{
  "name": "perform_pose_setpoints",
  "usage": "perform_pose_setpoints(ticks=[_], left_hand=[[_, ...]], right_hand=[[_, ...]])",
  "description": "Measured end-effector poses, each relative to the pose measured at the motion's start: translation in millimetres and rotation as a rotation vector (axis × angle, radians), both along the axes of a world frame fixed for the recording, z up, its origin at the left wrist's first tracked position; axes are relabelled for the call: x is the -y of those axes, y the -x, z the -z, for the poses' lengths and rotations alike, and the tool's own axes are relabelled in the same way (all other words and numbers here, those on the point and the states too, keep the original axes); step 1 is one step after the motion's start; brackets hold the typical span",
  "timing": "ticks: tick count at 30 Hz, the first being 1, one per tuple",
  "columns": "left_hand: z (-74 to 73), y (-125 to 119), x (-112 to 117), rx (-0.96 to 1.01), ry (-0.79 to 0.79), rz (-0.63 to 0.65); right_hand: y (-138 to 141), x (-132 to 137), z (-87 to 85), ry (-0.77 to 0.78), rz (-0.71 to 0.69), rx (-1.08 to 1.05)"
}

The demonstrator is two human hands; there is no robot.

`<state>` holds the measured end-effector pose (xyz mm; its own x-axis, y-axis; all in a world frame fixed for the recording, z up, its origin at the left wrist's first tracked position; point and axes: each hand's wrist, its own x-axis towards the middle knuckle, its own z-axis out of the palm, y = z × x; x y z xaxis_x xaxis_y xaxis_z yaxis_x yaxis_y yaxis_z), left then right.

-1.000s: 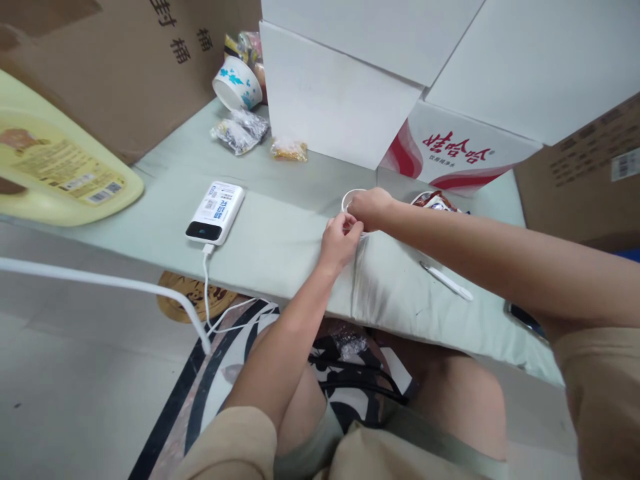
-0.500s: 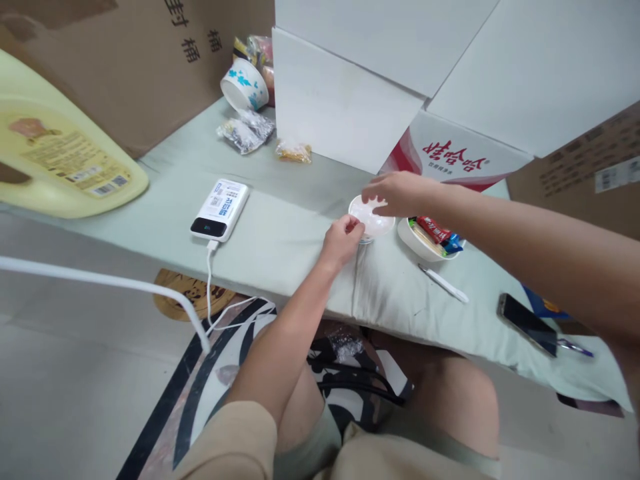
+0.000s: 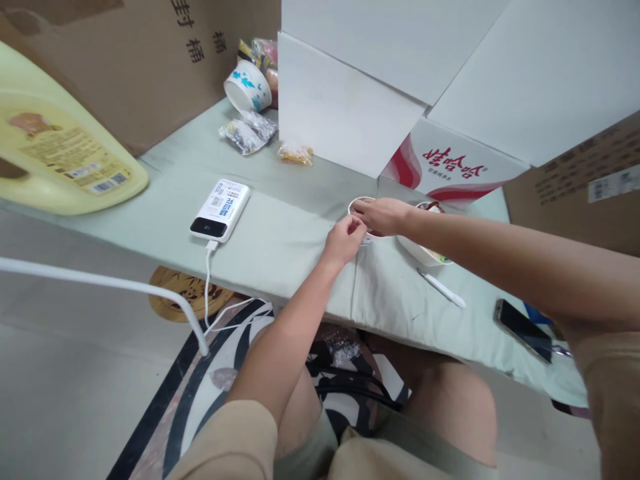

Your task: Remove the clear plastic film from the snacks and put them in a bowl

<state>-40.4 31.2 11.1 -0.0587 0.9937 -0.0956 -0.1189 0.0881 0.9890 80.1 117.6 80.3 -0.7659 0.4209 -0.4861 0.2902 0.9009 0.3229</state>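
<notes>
A small white bowl [image 3: 357, 203] stands on the pale green cloth-covered table [image 3: 280, 240], mostly hidden under my hands. My left hand [image 3: 344, 241] pinches the bowl's near rim, fingers closed. My right hand [image 3: 383, 215] lies across the bowl's top with its fingers curled together. Something reddish shows beneath it, and what it holds is hidden. Just to the right stands a second white bowl [image 3: 417, 252] with snack packets in it, partly behind my right forearm.
A white pen [image 3: 441, 288] and a dark phone [image 3: 523, 330] lie to the right. A power bank [image 3: 221, 209] with a cable lies to the left, near a yellow jug [image 3: 60, 160]. A blue-patterned bowl [image 3: 247, 85], foil packets [image 3: 247, 132] and a red-printed white box [image 3: 450, 160] are at the back.
My right hand, open above the small bowl half a second ago, has come down onto it with fingers curled. The left hand stays at the rim.
</notes>
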Motion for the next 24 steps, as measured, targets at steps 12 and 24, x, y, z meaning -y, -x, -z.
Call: perform_pose_setpoints(ticks=[12, 24], left_hand=[[-9.6, 9.2, 11.6, 0.050, 0.076, 0.039], [-17.4, 16.3, 7.9, 0.085, 0.129, 0.073]], right_hand=[[18.8, 13.2, -37.1, 0.171, 0.571, 0.133], [131.5, -76.9, -11.1, -0.051, 0.483, -0.295]])
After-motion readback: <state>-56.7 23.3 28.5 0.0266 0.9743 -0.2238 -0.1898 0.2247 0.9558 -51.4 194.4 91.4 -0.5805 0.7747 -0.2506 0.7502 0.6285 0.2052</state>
